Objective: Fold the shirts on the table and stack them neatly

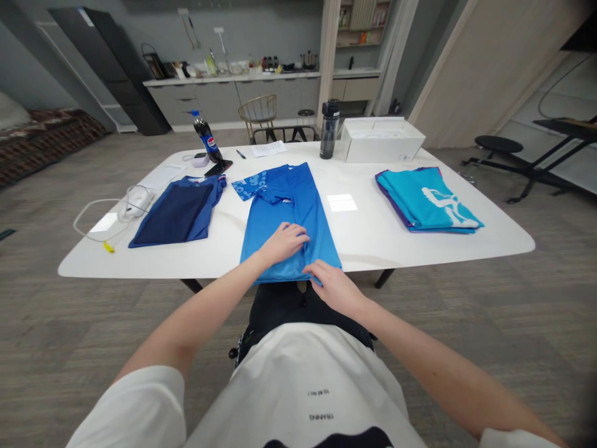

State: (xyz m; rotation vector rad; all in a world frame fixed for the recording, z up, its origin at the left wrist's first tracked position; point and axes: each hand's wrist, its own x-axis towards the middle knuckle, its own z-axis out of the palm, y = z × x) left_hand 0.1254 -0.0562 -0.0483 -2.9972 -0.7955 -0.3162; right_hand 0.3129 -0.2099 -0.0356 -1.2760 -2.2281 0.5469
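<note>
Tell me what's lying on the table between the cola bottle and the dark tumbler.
A pen and a sheet of paper lie between the cola bottle and the dark tumbler, as the head view shows.

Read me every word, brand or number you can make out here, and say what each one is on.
"TRAINING", on the worn white shirt, upside down.
"TO BE No.", same shirt, its last character unclear.
Pepsi-style logo on the cola bottle; lettering too small.
Too small or blurred: bright blue shirt, white box, printed sheet.
</note>
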